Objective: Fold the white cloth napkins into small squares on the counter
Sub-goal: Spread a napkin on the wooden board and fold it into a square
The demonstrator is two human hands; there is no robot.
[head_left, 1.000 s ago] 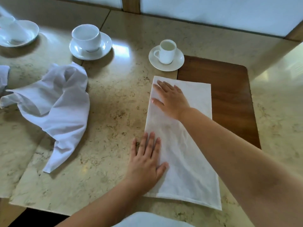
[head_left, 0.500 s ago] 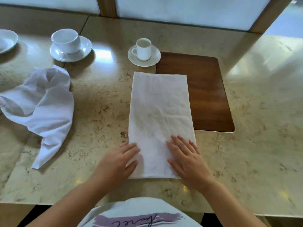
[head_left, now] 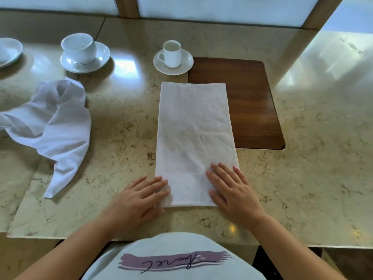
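Whereas a second earlier they smoothed it apart, left hand (head_left: 139, 196) and right hand (head_left: 232, 188) lay spread flat on the near corners of the long white folded cloth napkin (head_left: 193, 134), apparently poised for the next fold.

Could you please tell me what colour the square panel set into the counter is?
The inset panel is dark brown wood grain, clearest in the head view.

We see bare counter (head_left: 125, 126) between the folded napkin (head_left: 193, 138) and the crumpled napkin (head_left: 58, 126) on the left; to the right the stone is free; beyond the far edge, a small cup (head_left: 172, 54) on its saucer (head_left: 173, 62) stands just beside.
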